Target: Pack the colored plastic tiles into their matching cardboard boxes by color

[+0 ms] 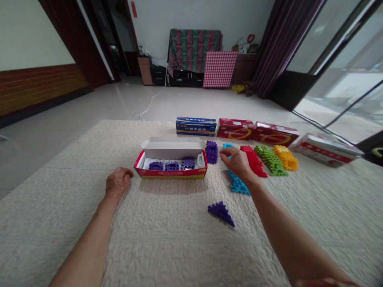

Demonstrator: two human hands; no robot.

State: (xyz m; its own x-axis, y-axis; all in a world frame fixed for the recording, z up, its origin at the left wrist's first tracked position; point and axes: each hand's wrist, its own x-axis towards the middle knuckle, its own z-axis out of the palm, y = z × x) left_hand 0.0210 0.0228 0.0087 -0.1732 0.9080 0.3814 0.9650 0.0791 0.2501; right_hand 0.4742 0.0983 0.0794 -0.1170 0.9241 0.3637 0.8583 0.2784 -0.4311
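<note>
My left hand [118, 181] rests on the cream quilt as a loose fist, holding nothing that I can see, just left of an open red and white box [172, 173] with purple blocks [172, 164] inside. My right hand [236, 159] hovers to the right of the box, fingers curled and pinched near the purple block stack [211, 151] and over the cyan blocks [237, 184]. Whether it grips anything is unclear. A lone purple piece [221, 212] lies nearer to me.
Rows of red [254, 159], green [271, 159] and yellow blocks [286, 156] lie right of my hand. A blue box [196, 126], two red boxes [259, 131] and a white-red box [326, 149] line the quilt's far edge. Beyond are bare floor, a cable and covered furniture.
</note>
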